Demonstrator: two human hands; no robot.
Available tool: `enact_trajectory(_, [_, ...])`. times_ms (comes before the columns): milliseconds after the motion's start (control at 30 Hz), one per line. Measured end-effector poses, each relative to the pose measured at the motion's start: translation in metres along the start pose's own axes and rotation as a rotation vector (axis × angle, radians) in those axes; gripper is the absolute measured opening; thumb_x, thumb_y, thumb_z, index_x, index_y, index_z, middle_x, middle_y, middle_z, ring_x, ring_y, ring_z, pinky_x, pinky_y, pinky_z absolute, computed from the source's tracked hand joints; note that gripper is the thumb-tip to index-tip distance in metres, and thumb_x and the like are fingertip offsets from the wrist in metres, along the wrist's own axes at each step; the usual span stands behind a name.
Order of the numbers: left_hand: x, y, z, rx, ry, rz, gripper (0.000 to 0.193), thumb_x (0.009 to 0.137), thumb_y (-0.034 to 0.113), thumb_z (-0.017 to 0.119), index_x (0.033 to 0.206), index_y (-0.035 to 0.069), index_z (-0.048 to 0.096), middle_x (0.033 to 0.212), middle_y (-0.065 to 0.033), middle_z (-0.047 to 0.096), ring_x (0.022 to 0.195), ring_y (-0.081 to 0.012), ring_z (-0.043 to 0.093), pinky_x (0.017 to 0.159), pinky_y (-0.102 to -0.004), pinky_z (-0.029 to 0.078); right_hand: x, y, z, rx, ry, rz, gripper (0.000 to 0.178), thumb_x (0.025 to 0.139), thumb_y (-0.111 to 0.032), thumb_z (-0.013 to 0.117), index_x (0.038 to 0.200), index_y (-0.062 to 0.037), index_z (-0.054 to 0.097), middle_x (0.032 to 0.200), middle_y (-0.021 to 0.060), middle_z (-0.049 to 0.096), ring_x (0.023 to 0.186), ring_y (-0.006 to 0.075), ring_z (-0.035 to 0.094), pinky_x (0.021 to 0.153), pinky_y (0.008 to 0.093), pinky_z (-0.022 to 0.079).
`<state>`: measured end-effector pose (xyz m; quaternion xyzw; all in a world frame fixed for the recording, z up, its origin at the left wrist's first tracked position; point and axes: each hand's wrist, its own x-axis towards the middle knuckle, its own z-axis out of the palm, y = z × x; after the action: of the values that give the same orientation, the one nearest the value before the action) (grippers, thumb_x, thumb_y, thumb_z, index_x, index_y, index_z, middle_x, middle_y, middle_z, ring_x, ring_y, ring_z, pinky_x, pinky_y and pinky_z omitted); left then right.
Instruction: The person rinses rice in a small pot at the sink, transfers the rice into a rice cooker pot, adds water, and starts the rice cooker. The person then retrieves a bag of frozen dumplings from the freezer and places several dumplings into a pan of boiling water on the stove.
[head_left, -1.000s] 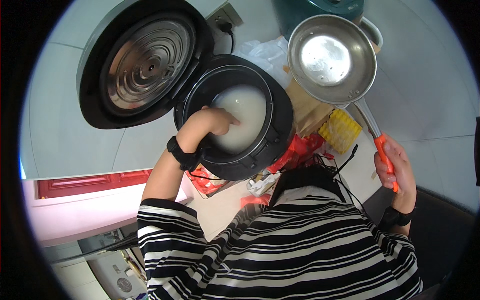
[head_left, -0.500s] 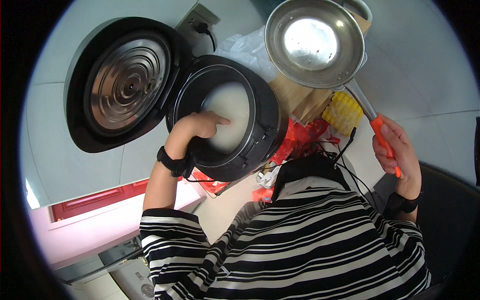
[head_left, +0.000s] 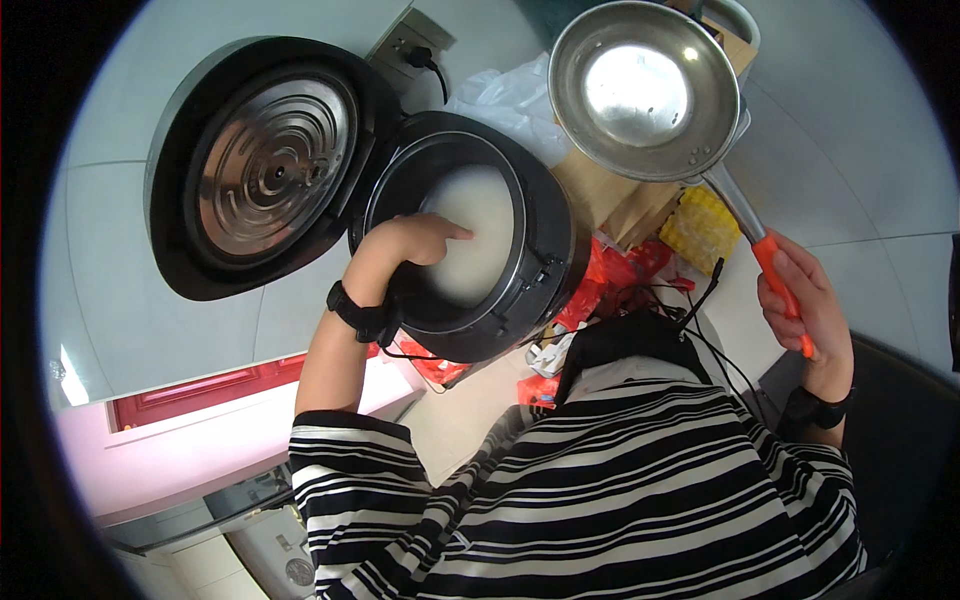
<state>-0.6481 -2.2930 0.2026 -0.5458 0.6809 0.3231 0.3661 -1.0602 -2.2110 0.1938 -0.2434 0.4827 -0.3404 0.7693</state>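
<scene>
An open rice cooker [head_left: 560, 225] holds cloudy whitish liquid [head_left: 478, 265], perhaps rice water; whether grains lie beneath, I cannot tell. Over its inner pot reaches my left hand [head_left: 415, 240], holding nothing. One finger is stretched out at the liquid; whether it touches the surface is unclear. The remaining fingers are partly hidden. Tilted up at the left stands the cooker's lid [head_left: 280, 172], its round metal inner plate showing. My right hand [head_left: 800, 295] is closed round the orange handle of a metal frying pan [head_left: 640, 95], raised at the upper right with its inside facing me.
Behind the cooker lie a translucent plastic bag [head_left: 505, 110] and a wall socket with a black plug [head_left: 422, 57]. Under the pan are cardboard [head_left: 605, 195] and a yellow textured item [head_left: 700, 228]. Red plastic bags [head_left: 630, 265] and black cables [head_left: 690, 320] lie near my body.
The whole view has shifted slightly, so most things appear a little farther right. My left hand stays over the pot with its finger out, and my right hand keeps hold of the frying pan.
</scene>
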Motion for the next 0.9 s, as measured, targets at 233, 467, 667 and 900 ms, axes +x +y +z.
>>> enact_trajectory(233, [0.006,-0.008,0.001,-0.04,-0.009,0.018,0.063,0.06,-0.008,0.037,0.119,0.011,0.048,0.121,-0.0164,0.046,0.114,-0.0294,0.041,0.095,-0.0311,0.032,0.003,0.003,-0.005,-0.013,-0.043,0.002,0.038,0.09,-0.024,0.041,0.124,-0.0063,0.037,0.055,0.0012,0.037,0.032,0.0022,0.024,0.026,0.0159,0.018])
enact_trajectory(467, [0.016,-0.02,-0.007,-0.377,0.084,0.066,0.056,0.059,-0.004,0.037,0.111,0.005,0.054,0.099,-0.014,0.058,0.088,-0.0205,0.055,0.076,-0.0241,0.042,0.007,0.004,-0.005,0.015,-0.033,0.01,0.04,0.089,-0.025,0.042,0.125,-0.007,0.036,0.055,0.0008,0.038,0.032,0.0021,0.024,0.026,0.0157,0.018])
enact_trajectory(667, [0.014,-0.027,-0.01,-1.013,-0.077,-0.163,0.059,0.055,-0.006,0.039,0.113,0.001,0.05,0.065,0.0047,0.037,0.048,-0.0056,0.028,0.042,-0.0165,0.025,0.006,0.004,-0.005,0.03,-0.053,0.012,0.041,0.089,-0.025,0.043,0.125,-0.0071,0.036,0.055,0.0004,0.038,0.032,0.002,0.024,0.026,0.0152,0.018])
enact_trajectory(900, [0.011,-0.024,-0.011,-1.046,-0.11,-0.227,0.068,0.051,-0.007,0.039,0.118,0.0,0.045,0.076,0.0001,0.044,0.058,-0.0078,0.038,0.043,-0.0176,0.031,0.009,0.006,-0.002,0.003,0.04,0.002,0.04,0.089,-0.025,0.043,0.125,-0.0078,0.037,0.054,0.0001,0.036,0.031,0.0013,0.021,0.026,0.0151,0.015])
